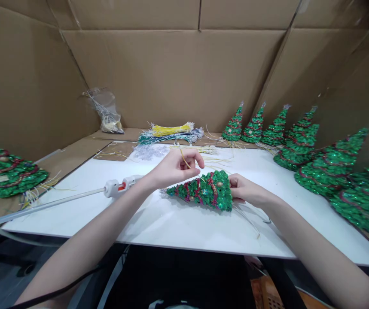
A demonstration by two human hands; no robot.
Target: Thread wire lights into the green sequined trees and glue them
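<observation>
One yellow wire point(185, 160) is pinched in the left hand point(175, 166), fingers curled; the right hand point(248, 190) grasps a green tree point(208, 191) at its base.

The left hand point(179, 165) and right hand point(244, 189) are showing bare, with slender fingers. The left forearm point(107, 226) and right forearm point(309, 234) are going uncovered too, slim and tapering toward narrow wrists. A thin black cord point(60, 292) is crossing the left forearm. Apparently black clothing point(190, 270) is covering the lap.
</observation>
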